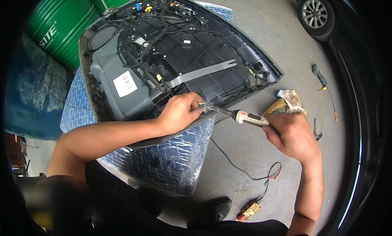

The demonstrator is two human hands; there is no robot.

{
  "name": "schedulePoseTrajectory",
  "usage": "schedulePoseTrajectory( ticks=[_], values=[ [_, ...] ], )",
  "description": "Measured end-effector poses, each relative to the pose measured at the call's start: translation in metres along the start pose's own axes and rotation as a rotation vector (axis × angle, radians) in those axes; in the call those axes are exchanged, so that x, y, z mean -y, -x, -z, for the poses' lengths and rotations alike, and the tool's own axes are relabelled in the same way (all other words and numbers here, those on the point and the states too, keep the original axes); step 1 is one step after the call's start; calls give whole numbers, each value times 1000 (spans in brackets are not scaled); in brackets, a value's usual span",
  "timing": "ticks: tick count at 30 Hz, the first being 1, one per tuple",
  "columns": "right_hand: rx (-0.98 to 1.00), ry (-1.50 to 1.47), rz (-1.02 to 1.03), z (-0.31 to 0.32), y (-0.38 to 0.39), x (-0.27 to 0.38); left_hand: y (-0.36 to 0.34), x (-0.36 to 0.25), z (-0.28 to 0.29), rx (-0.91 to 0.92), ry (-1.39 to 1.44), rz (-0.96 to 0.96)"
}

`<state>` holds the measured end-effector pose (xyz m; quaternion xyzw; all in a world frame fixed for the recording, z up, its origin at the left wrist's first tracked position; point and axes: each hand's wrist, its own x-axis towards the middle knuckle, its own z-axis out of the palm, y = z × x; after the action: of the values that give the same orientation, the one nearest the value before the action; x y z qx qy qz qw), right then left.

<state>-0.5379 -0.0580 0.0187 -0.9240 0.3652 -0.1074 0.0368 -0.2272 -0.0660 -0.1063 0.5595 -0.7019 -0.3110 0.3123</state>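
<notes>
My right hand (292,134) is closed round the white-and-black handle of a soldering iron (251,118), which has a red button. Its slim metal shaft points left to the near edge of a black car door panel (134,145), lying with its inner side up. At that edge my left hand (179,111) pinches something small and pale beside the iron's tip; fingers and glare hide what it is. A grey forked pry bar (204,72) rests on the panel just beyond my left hand. Wiring harnesses (163,27) run across the panel.
A plastic-wrapped blue support (163,162) carries the panel. Green drums (63,25) and a blue barrel (34,85) stand left. A dark car (347,72) is at right. On the floor lie a corded green tool (320,76), a yellow box with a black cable (249,210) and a yellow packet (281,105).
</notes>
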Motion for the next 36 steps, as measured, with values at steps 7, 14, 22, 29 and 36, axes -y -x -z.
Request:
schedulePoseTrajectory(
  ticks=[7,14,22,29,36],
  values=[
    [51,-13,-37,4,-1,-1,0,8,-3,-14,15,-45],
    [56,-1,-34,6,-2,-1,-2,10,-3,-24,6,-86],
    [-8,34,6,2,-5,-4,-2,7,0,0,1,-59],
    [-9,20,9,7,-3,-11,-2,0,3,-10,-9,-40],
    [-13,24,26,13,-5,-1,-2,3,4,-35,-34,-78]
  ],
)
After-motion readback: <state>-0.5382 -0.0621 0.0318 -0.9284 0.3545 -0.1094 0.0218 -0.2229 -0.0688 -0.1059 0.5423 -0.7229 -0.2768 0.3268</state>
